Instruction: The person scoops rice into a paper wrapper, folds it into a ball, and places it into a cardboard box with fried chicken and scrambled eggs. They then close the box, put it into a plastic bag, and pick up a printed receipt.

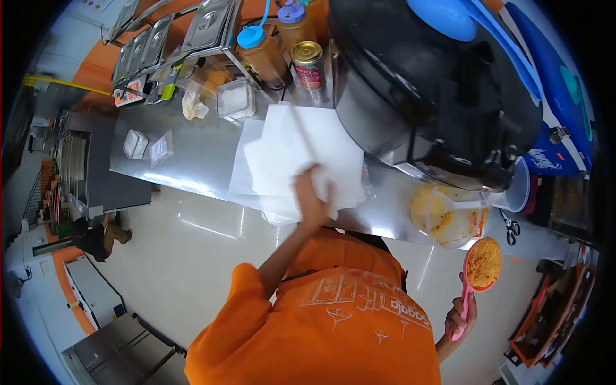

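Beyond the near edge of the steel desk, the right hand has fingers wrapped round a pink plastic ladle of orange rice; the left hand, fingers too blurred to tell, is over white paper sheets.

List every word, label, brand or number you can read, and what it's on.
"Sagala", as best it reads: orange shirt; smaller print beside it is unreadable.
Red can: label too blurred to read.
Blue cooler: white lettering, unreadable.
Orange-and-white label: too small.
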Motion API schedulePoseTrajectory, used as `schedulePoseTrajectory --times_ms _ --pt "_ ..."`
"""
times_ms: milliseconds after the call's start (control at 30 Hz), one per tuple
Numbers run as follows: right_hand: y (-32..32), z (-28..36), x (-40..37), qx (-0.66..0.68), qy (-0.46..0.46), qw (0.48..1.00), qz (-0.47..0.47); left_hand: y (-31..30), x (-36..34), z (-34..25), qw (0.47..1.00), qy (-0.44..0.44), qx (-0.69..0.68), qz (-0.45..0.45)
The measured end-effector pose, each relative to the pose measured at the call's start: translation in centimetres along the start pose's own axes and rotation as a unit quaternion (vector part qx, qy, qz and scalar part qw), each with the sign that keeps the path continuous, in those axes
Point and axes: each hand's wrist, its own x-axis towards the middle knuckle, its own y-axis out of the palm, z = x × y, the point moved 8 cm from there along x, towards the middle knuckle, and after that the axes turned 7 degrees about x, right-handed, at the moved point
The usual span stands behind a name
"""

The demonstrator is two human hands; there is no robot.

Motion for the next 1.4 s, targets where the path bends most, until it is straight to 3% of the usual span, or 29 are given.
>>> schedulePoseTrajectory --times_ms 33,100,200,300,467,567,667,767,967,1067,1167,1200,1233,1300,1400 --pt "0.0 -1.2 0.0 0.001 -0.003 1.0 -0.006 -0.7 0.4 5.6 0.991 -0.11 0.077 -0.009" --pt "0.0 -3.8 -0.3 0.016 -0.003 1.0 -0.021 -1.5 1.0 12.8 0.963 -0.193 0.189 -0.004" --pt "0.3 -7.7 0.3 0.029 -0.009 0.997 -0.067 -1.2 3.7 13.5 0.937 -0.166 0.281 0.126" --pt "1.8 -11.9 1.1 -0.023 0.017 0.997 -0.073 0.8 3.9 14.3 0.929 -0.166 0.254 0.213" --pt "1.6 -18.3 2.6 -0.038 0.035 0.998 -0.043 2.9 4.3 14.8 0.932 -0.124 0.174 0.293" --pt "2.0 -21.1 2.7 -0.031 0.038 0.995 -0.09 4.4 4.2 15.7 0.918 -0.178 -0.019 0.354" --pt "2.0 -22.5 2.5 -0.032 0.036 0.995 -0.09 4.5 4.5 15.5 0.929 -0.188 -0.047 0.316" --pt "2.0 -22.8 2.1 -0.037 0.03 0.994 -0.094 3.8 5.3 13.0 0.945 -0.106 0.111 0.288" --pt "2.1 -21.3 2.0 -0.057 0.02 0.991 -0.116 5.9 4.8 12.4 0.931 -0.113 0.14 0.316" --pt "1.8 -19.8 2.0 -0.079 0.028 0.99 -0.11 5.8 5.3 11.9 0.937 -0.178 0.026 0.3" --pt "1.6 -18.4 2.1 -0.108 0.04 0.987 -0.108 4.0 7.2 8.0 0.923 -0.196 -0.24 0.228" --pt "1.6 -17.9 2.2 -0.118 0.042 0.986 -0.108 3.0 8.5 5.8 0.955 -0.059 -0.247 0.155" --pt "1.6 -17.0 2.4 -0.129 0.051 0.984 -0.11 4.1 7.6 3.9 0.906 -0.092 -0.357 0.21" --pt "1.8 -16.1 2.5 -0.148 0.063 0.98 -0.116 5.6 6.8 2.4 0.871 -0.063 -0.447 0.195" --pt "2.3 -15.3 2.8 -0.184 0.074 0.973 -0.12 9.2 4.1 2.4 0.775 -0.09 -0.547 0.303"
